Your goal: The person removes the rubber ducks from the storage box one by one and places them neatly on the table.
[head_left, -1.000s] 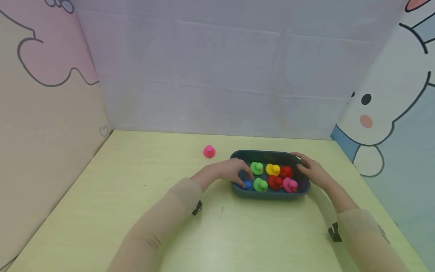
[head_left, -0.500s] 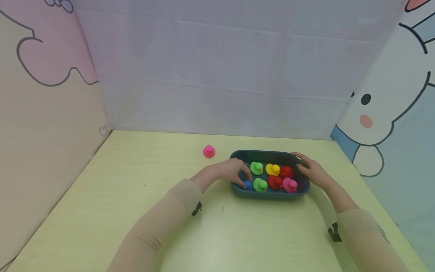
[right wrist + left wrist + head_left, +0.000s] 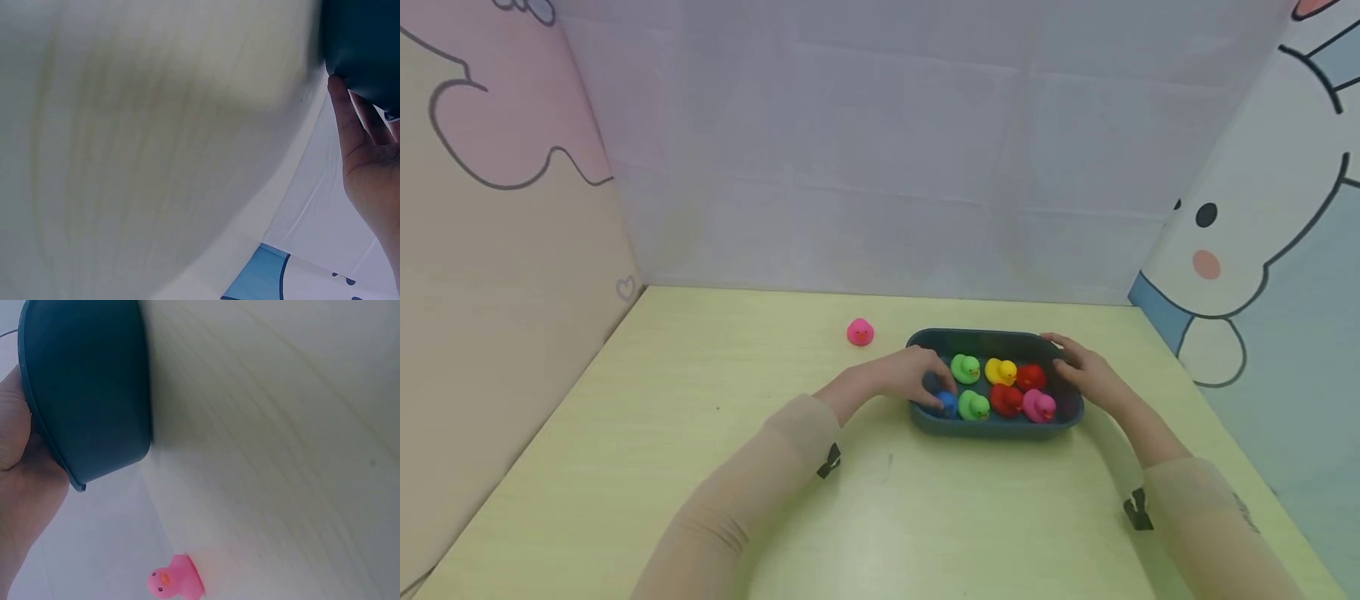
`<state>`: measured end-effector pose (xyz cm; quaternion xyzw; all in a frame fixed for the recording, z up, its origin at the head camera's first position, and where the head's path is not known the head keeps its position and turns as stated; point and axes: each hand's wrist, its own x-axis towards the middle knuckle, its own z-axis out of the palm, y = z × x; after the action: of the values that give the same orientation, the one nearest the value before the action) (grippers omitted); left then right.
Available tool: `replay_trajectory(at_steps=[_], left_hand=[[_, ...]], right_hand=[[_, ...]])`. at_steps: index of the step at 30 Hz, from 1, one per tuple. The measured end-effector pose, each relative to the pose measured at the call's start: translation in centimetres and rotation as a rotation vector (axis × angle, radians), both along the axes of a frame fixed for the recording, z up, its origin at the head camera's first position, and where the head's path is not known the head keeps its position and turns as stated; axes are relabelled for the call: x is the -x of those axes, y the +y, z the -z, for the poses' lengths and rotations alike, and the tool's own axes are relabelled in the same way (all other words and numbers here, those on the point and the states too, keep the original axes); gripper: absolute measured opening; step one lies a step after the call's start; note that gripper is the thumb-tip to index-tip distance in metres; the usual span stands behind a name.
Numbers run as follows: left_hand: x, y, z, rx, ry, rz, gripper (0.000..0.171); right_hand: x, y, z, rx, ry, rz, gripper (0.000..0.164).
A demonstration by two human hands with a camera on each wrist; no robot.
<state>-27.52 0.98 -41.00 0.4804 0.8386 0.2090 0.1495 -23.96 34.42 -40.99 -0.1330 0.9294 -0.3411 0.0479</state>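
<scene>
A dark teal oblong tub [image 3: 992, 430] stands on the table, holding several rubber ducks. At its left end, my left hand [image 3: 913, 377] reaches over the rim and pinches a blue rubber duck [image 3: 948, 405] between thumb and fingers. My right hand [image 3: 1088, 373] grips the tub's right end, thumb over the rim; in the right wrist view its fingers [image 3: 344, 112] lie against the outer wall. Beside the blue duck sit a green duck [image 3: 974, 406] and another green duck [image 3: 966, 368]. A yellow duck [image 3: 1001, 372], two red ducks [image 3: 1006, 400] and a pink duck [image 3: 1039, 406] fill the right part.
Outside the tub, another pink duck [image 3: 861, 332] stands on the pale yellow table [image 3: 700, 467], behind and left of it. A pale back wall [image 3: 880, 167] and printed side panels [image 3: 1225, 250] enclose the table.
My left thumb has shifted slightly and the blue duck shows a little more under the fingers. The right hand, the tub and the other ducks stay in place.
</scene>
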Motion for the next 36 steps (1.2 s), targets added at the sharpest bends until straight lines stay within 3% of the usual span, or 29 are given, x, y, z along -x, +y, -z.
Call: replay_trajectory(at_steps=[14, 23, 29, 36], left_hand=[[-1.1, -0.8, -1.3, -0.047, -0.033, -0.031, 0.030], [-1.4, -2.1, -2.4, -0.114, -0.008, -0.056, 0.027], [-2.1, -3.0, -3.7, -0.170, -0.044, -0.079, 0.028], [-2.4, -4.1, -4.4, -0.228, -0.080, -0.100, 0.029]], right_hand=[[0.2, 0.0, 0.1, -0.020, -0.013, 0.016, 0.048], [0.4, -0.3, 0.0, -0.043, -0.028, 0.027, 0.048], [0.3, -0.4, -0.2, -0.050, -0.019, 0.020, 0.048], [0.2, -0.6, -0.1, -0.042, -0.007, 0.016, 0.048]])
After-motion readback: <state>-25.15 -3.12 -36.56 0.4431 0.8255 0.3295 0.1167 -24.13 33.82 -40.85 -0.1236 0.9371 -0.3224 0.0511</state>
